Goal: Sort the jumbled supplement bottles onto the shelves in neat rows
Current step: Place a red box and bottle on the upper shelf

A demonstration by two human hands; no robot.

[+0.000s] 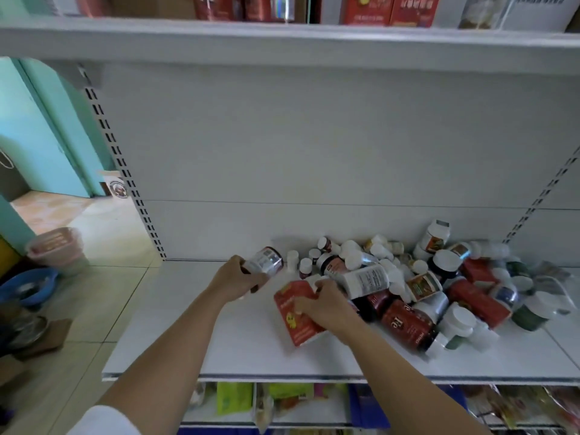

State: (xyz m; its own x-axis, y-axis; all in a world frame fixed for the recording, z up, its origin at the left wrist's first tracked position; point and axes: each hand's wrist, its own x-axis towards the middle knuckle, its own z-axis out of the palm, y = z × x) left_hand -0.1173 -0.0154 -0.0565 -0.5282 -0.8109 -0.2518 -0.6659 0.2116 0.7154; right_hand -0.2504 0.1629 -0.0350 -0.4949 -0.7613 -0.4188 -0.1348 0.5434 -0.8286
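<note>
Head view — left hand (233, 282) grips clear bottle (266, 260), right hand (326, 304) grips red bottle (292, 318).

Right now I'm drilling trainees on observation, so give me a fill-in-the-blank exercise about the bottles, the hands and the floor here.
1. The left hand grips a dark bottle; the right hand grips a second bottle whose label is ___.
2. The jumbled pile lies to the ___ of both hands.
3. The basket on the floor is ___.
Missing words: red; right; pink.
</note>
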